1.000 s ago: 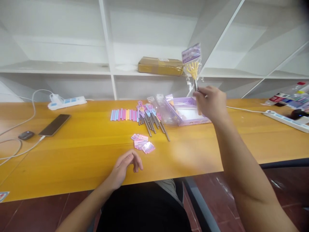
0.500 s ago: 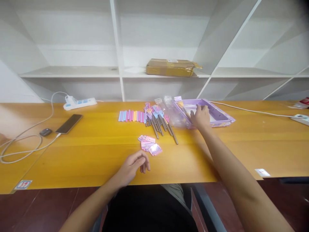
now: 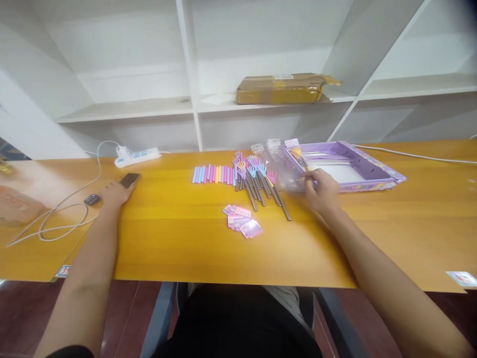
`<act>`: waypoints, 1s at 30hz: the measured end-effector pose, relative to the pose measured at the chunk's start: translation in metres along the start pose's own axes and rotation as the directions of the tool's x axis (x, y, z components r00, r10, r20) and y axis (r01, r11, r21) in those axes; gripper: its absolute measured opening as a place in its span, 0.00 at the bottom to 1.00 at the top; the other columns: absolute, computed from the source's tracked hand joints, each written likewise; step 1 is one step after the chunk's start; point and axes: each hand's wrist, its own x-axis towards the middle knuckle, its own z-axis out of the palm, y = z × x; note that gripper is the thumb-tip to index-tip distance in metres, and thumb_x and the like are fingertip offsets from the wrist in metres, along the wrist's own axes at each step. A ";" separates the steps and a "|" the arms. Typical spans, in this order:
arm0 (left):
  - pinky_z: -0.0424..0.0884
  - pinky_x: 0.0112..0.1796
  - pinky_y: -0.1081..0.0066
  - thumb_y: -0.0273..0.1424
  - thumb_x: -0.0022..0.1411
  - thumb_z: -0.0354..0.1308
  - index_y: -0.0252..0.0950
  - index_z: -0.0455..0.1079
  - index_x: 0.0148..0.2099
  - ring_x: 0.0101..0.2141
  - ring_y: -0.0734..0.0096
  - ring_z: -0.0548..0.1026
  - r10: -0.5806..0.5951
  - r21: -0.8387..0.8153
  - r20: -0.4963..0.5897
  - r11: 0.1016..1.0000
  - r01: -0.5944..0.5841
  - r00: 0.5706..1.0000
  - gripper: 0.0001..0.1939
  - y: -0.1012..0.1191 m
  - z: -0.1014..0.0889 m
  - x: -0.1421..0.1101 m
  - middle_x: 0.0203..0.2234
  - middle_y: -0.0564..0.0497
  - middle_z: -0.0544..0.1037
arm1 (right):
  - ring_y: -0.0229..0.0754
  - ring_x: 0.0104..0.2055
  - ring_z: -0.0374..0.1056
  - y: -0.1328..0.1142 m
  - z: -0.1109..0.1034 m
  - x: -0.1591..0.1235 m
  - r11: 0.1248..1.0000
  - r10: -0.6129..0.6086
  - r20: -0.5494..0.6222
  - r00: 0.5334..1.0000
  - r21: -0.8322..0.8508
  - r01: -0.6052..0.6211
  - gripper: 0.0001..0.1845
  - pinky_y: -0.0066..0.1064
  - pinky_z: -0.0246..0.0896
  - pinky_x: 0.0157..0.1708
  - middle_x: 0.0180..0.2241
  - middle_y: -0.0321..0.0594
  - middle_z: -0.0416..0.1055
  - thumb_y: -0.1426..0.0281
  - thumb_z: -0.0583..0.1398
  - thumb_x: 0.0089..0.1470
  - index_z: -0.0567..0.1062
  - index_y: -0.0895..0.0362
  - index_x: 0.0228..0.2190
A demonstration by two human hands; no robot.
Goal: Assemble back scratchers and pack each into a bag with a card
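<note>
My left hand is over a dark smartphone lying on the table, fingers and thumb at its sides; the phone's near half is hidden. My right hand is at the near left corner of a purple open box. Its fingers are closed around the lower end of a bagged back scratcher with a yellow hand-shaped head, which slants over the box's left side. Left of the box lies a pile of back scratchers with metal rods and coloured hand heads. Beside the pile, several coloured handle tubes form a row.
Pink printed cards overlap on the table in front of the pile. Clear plastic bags lie against the box. A power strip, white cable and black earbud case are at left. A taped carton rests on the shelf.
My left hand has moved from beside the cards out left onto the phone. My right hand has drawn back to the box's near left corner, closing on the bagged scratcher. The view has shifted.
</note>
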 end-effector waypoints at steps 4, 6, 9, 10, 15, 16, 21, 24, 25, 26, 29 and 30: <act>0.67 0.58 0.38 0.63 0.64 0.62 0.35 0.64 0.44 0.60 0.22 0.71 -0.095 0.051 -0.026 0.994 0.096 0.995 0.34 -0.032 0.021 0.015 0.41 0.38 0.78 | 0.50 0.36 0.73 0.001 -0.001 -0.005 0.997 0.056 0.063 0.996 0.048 -0.059 0.13 0.41 0.68 0.41 0.34 0.45 0.79 0.71 0.56 0.62 0.81 0.52 0.37; 0.70 0.56 0.41 0.65 0.61 0.64 0.37 0.63 0.42 0.58 0.24 0.73 -0.075 0.051 -0.018 0.996 0.075 0.997 0.35 -0.043 0.028 0.021 0.39 0.40 0.77 | 0.49 0.35 0.72 0.000 -0.002 -0.005 0.993 0.093 0.073 0.993 0.071 -0.098 0.13 0.41 0.68 0.40 0.33 0.45 0.79 0.70 0.56 0.61 0.82 0.53 0.37; 0.73 0.52 0.45 0.64 0.59 0.66 0.36 0.65 0.46 0.55 0.26 0.76 -0.026 0.039 -0.041 0.999 0.028 0.999 0.36 -0.053 0.034 0.027 0.40 0.39 0.79 | 0.47 0.33 0.70 -0.003 -0.004 -0.004 0.981 0.148 0.079 0.986 0.111 -0.156 0.14 0.38 0.66 0.38 0.31 0.42 0.77 0.69 0.56 0.61 0.82 0.53 0.36; 0.73 0.52 0.45 0.63 0.58 0.66 0.34 0.66 0.49 0.55 0.26 0.76 -0.014 0.044 -0.057 0.999 0.016 0.998 0.37 -0.053 0.034 0.028 0.42 0.37 0.81 | 0.46 0.32 0.69 -0.004 -0.005 -0.004 0.975 0.170 0.079 0.982 0.128 -0.180 0.14 0.38 0.65 0.37 0.30 0.42 0.76 0.69 0.56 0.60 0.82 0.53 0.35; 0.72 0.58 0.43 0.54 0.59 0.69 0.27 0.63 0.68 0.62 0.24 0.74 0.006 0.080 -0.069 0.997 -0.001 0.998 0.47 -0.047 0.038 0.029 0.59 0.24 0.79 | 0.43 0.27 0.64 -0.005 -0.009 -0.006 0.938 0.278 0.085 0.957 0.190 -0.289 0.13 0.35 0.58 0.30 0.25 0.37 0.71 0.65 0.56 0.60 0.81 0.54 0.34; 0.72 0.58 0.43 0.53 0.59 0.69 0.27 0.61 0.70 0.62 0.25 0.74 0.008 0.072 -0.062 0.997 -0.003 0.998 0.49 -0.046 0.039 0.029 0.61 0.24 0.78 | 0.43 0.26 0.63 -0.004 -0.009 -0.007 0.931 0.296 0.088 0.951 0.197 -0.308 0.14 0.35 0.58 0.30 0.25 0.36 0.70 0.64 0.56 0.61 0.81 0.54 0.34; 0.73 0.58 0.45 0.54 0.58 0.70 0.31 0.60 0.73 0.61 0.29 0.75 0.031 0.058 -0.059 0.998 -0.028 0.998 0.51 -0.045 0.042 0.028 0.61 0.29 0.80 | 0.44 0.25 0.62 -0.002 -0.008 -0.009 0.907 0.351 0.107 0.930 0.207 -0.366 0.13 0.35 0.56 0.28 0.23 0.36 0.68 0.65 0.56 0.59 0.81 0.53 0.34; 0.72 0.59 0.46 0.53 0.58 0.70 0.32 0.63 0.72 0.61 0.30 0.75 0.076 0.065 -0.072 0.995 -0.071 0.994 0.48 -0.043 0.041 0.025 0.61 0.30 0.80 | 0.45 0.26 0.63 -0.005 -0.009 -0.008 0.900 0.373 0.112 0.921 0.197 -0.388 0.13 0.36 0.58 0.29 0.23 0.37 0.69 0.69 0.56 0.58 0.81 0.53 0.33; 0.72 0.59 0.46 0.52 0.59 0.69 0.33 0.64 0.72 0.61 0.30 0.74 0.093 0.066 -0.075 0.994 -0.088 0.993 0.47 -0.041 0.039 0.023 0.61 0.31 0.80 | 0.44 0.25 0.63 -0.007 -0.010 -0.007 0.898 0.380 0.112 0.918 0.192 -0.395 0.13 0.36 0.58 0.29 0.23 0.37 0.70 0.70 0.56 0.57 0.81 0.54 0.33; 0.72 0.59 0.46 0.52 0.59 0.69 0.34 0.65 0.71 0.60 0.30 0.74 0.110 0.070 -0.078 0.992 -0.105 0.991 0.45 -0.039 0.038 0.022 0.61 0.32 0.80 | 0.44 0.25 0.63 -0.008 -0.010 -0.007 0.896 0.388 0.109 0.915 0.188 -0.402 0.13 0.35 0.58 0.29 0.23 0.37 0.70 0.70 0.56 0.57 0.82 0.54 0.33; 0.72 0.58 0.46 0.51 0.61 0.67 0.37 0.68 0.68 0.59 0.30 0.74 0.159 0.104 -0.088 0.983 -0.149 0.983 0.39 -0.033 0.035 0.016 0.59 0.34 0.81 | 0.42 0.24 0.62 -0.012 -0.012 -0.005 0.891 0.407 0.098 0.908 0.179 -0.418 0.13 0.34 0.57 0.29 0.22 0.36 0.69 0.72 0.56 0.56 0.82 0.55 0.32; 0.71 0.58 0.46 0.51 0.62 0.66 0.38 0.69 0.67 0.59 0.30 0.74 0.170 0.120 -0.090 0.980 -0.159 0.981 0.38 -0.032 0.033 0.014 0.58 0.34 0.81 | 0.41 0.24 0.62 -0.013 -0.012 -0.005 0.889 0.412 0.096 0.906 0.176 -0.423 0.13 0.34 0.57 0.29 0.22 0.36 0.69 0.73 0.56 0.56 0.81 0.56 0.32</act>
